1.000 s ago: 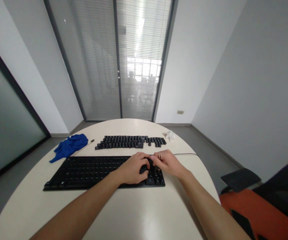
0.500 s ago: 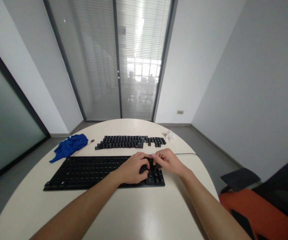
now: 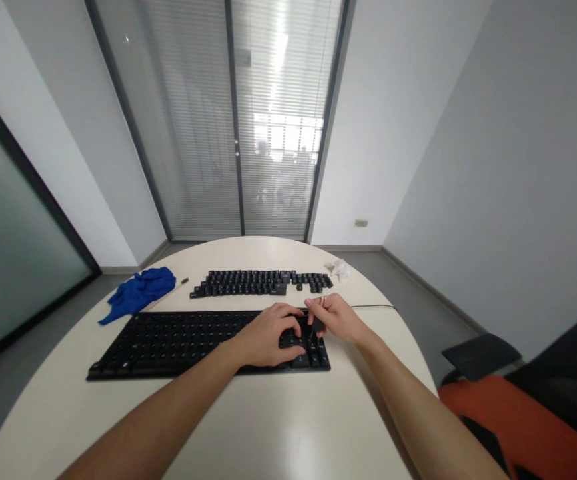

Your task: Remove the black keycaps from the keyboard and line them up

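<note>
A black keyboard [image 3: 178, 340] lies on the round table, many of its keycaps gone and several still on at the right end. My left hand [image 3: 271, 337] rests on its right part, fingers bent and apart, thumb stretched out over the number keys. Just beside it, my right hand [image 3: 335, 316] is closed round a small dark keycap puller [image 3: 317, 325]. The puller's thin wire points down at the number keys; whether it grips a keycap is too small to tell.
Behind the keyboard, loose black keycaps [image 3: 243, 283] lie in rows. To their left are a blue cloth [image 3: 141, 293] and a thin brush [image 3: 171, 291]; to their right, a crumpled white tissue [image 3: 339, 269]. A black cable [image 3: 373, 306] trails right. An orange chair [image 3: 508, 420] stands beside the table [image 3: 248, 427].
My left thumb has stretched out to the right across the number keys. My right hand has shifted slightly, and more of the puller shows.
</note>
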`<state>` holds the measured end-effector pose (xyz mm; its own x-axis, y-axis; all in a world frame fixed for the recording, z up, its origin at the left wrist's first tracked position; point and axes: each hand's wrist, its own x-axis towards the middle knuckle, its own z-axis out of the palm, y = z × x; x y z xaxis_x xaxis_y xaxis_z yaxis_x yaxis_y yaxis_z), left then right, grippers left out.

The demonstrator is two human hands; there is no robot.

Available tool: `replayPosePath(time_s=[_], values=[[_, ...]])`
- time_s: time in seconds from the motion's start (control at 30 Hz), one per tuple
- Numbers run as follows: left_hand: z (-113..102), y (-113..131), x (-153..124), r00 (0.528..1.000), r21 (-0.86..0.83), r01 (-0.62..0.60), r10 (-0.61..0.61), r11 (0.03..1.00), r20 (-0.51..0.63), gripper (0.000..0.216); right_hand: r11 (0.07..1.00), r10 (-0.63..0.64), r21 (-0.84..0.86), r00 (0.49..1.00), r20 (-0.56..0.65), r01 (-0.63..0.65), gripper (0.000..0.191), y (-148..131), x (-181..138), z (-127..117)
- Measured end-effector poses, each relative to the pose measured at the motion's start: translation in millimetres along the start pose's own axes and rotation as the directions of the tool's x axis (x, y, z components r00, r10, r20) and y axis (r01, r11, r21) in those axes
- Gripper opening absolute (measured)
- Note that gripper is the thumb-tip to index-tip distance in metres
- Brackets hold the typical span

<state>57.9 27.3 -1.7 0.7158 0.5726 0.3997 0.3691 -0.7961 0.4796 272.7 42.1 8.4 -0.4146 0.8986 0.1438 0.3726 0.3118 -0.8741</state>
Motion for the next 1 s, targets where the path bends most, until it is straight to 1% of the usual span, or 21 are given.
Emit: replayPosePath(time_s=[0.2,0.37,0.43,0.5,0.57,0.63,0.77,0.83,0.9,1.0], values=[[-2,2,0,1.0,0.006,0.003,-0.003,1.0,0.005,0.019,1.0,-0.003,0.01,1.0,-0.017,0.003,0.059,1,1,3],[-1,1,0,1.0,0.007,0.0,0.0,1.0,0.002,0.019,0.999,0.006,0.034,1.0,0.002,-0.006,0.057,-3,0,2],[-1,0,0,1.0,0.002,0.001,-0.001,1.0,-0.001,0.019,0.999,0.004,0.053,0.999,0.041,-0.006,0.052,-6,-2,-2],[0,-1,0,1.0,0.002,0.0,0.0,1.0,-0.002,0.019,0.998,0.006,0.061,0.99,0.138,-0.014,0.044,-9,-5,-7],[0,-2,0,1.0,0.006,-0.004,0.004,1.0,-0.003,0.018,1.0,0.023,0.013,0.968,0.248,-0.027,0.039,-10,-8,-14],[0,-2,-1,1.0,0.007,-0.005,0.005,1.0,-0.002,0.018,0.997,0.051,-0.07,0.953,0.299,-0.031,0.038,-9,-11,-19],[1,-2,-1,1.0,-0.003,0.008,-0.008,1.0,-0.003,0.018,0.982,0.06,-0.187,0.949,0.308,-0.001,0.033,-8,-15,-25],[1,-2,-1,1.0,-0.006,0.01,-0.01,1.0,-0.003,0.019,0.978,0.064,-0.21,0.948,0.313,0.003,0.035,-9,-16,-25],[1,-3,-1,1.0,-0.01,0.008,-0.008,1.0,-0.006,0.02,0.983,0.07,-0.184,0.943,0.325,-0.01,0.036,-11,-17,-24],[1,-3,-1,1.0,-0.017,0.006,-0.006,1.0,-0.01,0.021,0.996,0.072,-0.068,0.936,0.344,-0.052,0.035,-13,-16,-23]])
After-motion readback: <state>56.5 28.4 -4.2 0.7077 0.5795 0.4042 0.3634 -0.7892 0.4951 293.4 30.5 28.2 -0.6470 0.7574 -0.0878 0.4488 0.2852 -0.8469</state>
